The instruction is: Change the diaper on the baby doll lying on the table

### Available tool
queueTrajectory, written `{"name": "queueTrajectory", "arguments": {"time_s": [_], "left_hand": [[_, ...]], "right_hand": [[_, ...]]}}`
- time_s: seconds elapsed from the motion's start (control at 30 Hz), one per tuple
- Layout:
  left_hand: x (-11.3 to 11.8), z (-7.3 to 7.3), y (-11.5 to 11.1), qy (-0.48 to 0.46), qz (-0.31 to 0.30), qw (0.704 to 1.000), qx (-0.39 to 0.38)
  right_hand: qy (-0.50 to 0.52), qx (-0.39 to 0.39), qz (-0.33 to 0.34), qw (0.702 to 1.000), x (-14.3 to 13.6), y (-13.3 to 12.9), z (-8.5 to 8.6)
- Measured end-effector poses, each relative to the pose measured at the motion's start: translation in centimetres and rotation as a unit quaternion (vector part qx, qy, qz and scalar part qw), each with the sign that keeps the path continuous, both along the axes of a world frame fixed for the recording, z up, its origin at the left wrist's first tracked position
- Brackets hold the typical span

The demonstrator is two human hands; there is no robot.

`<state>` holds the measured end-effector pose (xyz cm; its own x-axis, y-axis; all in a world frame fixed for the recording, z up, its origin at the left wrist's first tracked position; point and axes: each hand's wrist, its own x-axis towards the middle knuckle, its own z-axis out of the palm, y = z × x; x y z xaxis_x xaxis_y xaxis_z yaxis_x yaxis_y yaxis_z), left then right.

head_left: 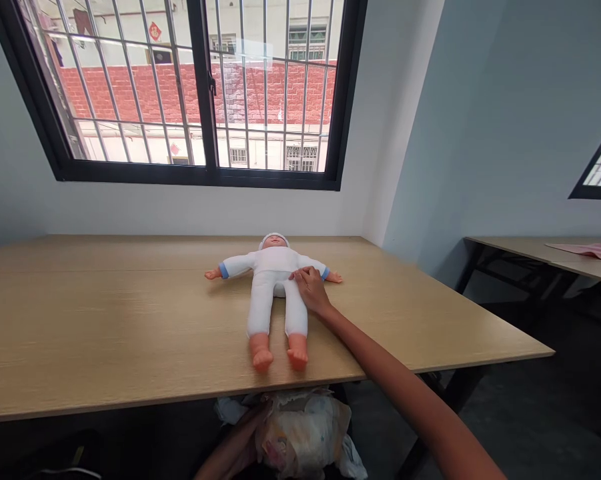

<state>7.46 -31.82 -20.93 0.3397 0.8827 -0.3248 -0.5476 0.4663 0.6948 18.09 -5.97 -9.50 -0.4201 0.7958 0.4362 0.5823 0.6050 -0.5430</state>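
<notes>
A baby doll (274, 261) in a white suit with blue cuffs lies on its back on the wooden table (130, 320). Its arms are spread and its feet point towards me. At the doll's hip my right hand (310, 288) rests with bent fingers drawn together, gripping the white cloth body by the top of the leg. Below the table edge, a crumpled, see-through plastic bag (305, 433) with whitish contents sits in front of me. My left hand (260, 423) reaches to the bag's left side, and its fingers are hidden there.
Behind the table is a wall with a black-framed, barred window (207, 87). Another table (520, 252) stands at the right, bearing a pink striped cloth (595, 251). Dark table legs (455, 400) show under the near table's right side.
</notes>
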Motion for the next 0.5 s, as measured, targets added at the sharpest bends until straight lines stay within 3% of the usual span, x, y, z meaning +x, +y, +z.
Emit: {"name": "queueTrajectory", "arguments": {"time_s": [0.2, 0.5], "left_hand": [[0.0, 1.1, -0.4, 0.004, 0.028, 0.999, -0.014], [0.2, 1.1, -0.7, -0.003, 0.029, 1.000, 0.002]], "right_hand": [[-0.016, 0.018, -0.051, 0.998, 0.2, 0.3, 0.0], [-0.027, 0.023, -0.100, 0.994, 0.6, 0.3, -0.1]]}}
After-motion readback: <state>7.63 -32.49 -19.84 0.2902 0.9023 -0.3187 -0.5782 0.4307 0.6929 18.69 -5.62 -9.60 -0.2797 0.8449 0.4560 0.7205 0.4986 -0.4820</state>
